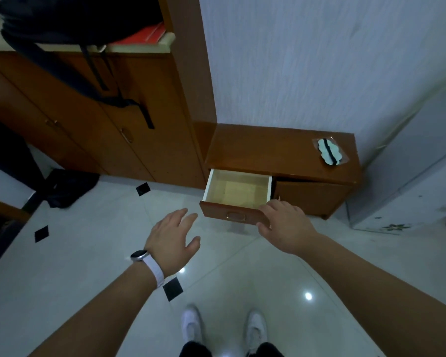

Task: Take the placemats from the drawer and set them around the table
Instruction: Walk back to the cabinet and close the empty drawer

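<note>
Fingers (264,224) of the right hand (283,220) curled round the right end of the front panel of the one drawer (216,212), gripping it just right of the frame's centre. That drawer stood pulled out of a low cabinet (281,148); inside, its pale wooden bottom and walls showed. The left hand (173,233) hung at centre frame, below and left of the drawer front, near it but apart, fingers loosely spread and holding nothing. One watch (139,255) on a white strap sat on that wrist.

On the cabinet's top, toward the right, lay one clear packet (330,152). Right of the drawer was one closed cabinet door (312,197). A tall wooden wardrobe (119,124) filled the upper left, with one dark backpack (62,27) and a red book (147,34) on its ledge. Behind the cabinet rose a pale wall (319,60); a white appliance (410,189) stood at the right edge. The glossy white floor (101,253) carried three black diamond tiles (172,288). One dark bag (70,189) lay at left, and two white shoes (191,325) showed at the bottom.
</note>
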{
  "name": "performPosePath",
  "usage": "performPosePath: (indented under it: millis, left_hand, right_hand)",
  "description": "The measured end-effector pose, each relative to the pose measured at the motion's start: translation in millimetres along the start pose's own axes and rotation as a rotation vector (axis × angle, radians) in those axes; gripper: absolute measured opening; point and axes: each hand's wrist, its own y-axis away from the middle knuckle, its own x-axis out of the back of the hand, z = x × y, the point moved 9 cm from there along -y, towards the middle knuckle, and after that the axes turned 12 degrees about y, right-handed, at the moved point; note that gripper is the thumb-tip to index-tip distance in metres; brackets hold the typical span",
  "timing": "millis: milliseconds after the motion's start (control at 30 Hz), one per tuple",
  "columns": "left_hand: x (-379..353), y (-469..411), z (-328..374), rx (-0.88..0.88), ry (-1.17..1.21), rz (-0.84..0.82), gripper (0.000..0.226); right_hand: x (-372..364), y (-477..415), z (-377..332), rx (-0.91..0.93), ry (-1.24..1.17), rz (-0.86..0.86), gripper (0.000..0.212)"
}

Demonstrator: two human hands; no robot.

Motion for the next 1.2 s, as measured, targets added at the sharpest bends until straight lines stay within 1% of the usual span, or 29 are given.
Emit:
performPosePath:
  millis: [100,200,267,433,600,733,800,867,900,1000,1067,1200]
  left_hand:
    - [-8,-24,-10,-0.097,0.003,-0.059,0.061]
    - [-15,-45,-18,-0.208,0.022,-0.112,0.055]
    - [-21,-61,-28,-0.264,0.027,-0.142,0.053]
    - [-33,-111,-75,-0.320,0.090,-0.222,0.054]
    - [-39,-164,-119,-0.307,0.090,-0.246,0.060]
    - [-59,-202,-141,-0.278,0.107,-0.281,0.063]
    - [-68,-230,-149,-0.212,0.191,-0.267,0.062]
    - [-78,-256,-158,-0.175,0.232,-0.212,0.062]
    - [-88,-269,-160,-0.177,0.217,-0.203,0.062]
    - [-139,-307,-162,-0.223,0.140,-0.249,0.063]
    - [-167,-324,-157,-0.286,0.061,-0.287,0.063]
    - [-228,-372,-146,-0.391,-0.029,-0.230,0.066]
  right_hand:
    - [-11,-12,1,-0.028,-0.014,-0.027,0.047]
    - [-21,-29,-1,-0.051,-0.011,-0.038,0.046]
    - [-27,-42,-6,-0.098,-0.015,-0.044,0.045]
    - [-50,-76,-35,-0.238,-0.030,-0.073,0.045]
    - [-76,-115,-55,-0.320,-0.036,-0.091,0.043]
    - [-100,-131,-54,-0.394,-0.053,-0.098,0.044]
    - [-118,-141,-42,-0.428,-0.045,-0.083,0.041]
    - [-141,-152,-27,-0.444,-0.043,-0.070,0.038]
    - [-155,-159,-21,-0.442,-0.037,-0.075,0.038]
    - [-204,-185,-5,-0.416,-0.051,-0.087,0.042]
    - [-227,-200,0,-0.405,-0.059,-0.051,0.041]
    - [-288,-239,20,-0.373,-0.025,0.052,0.035]
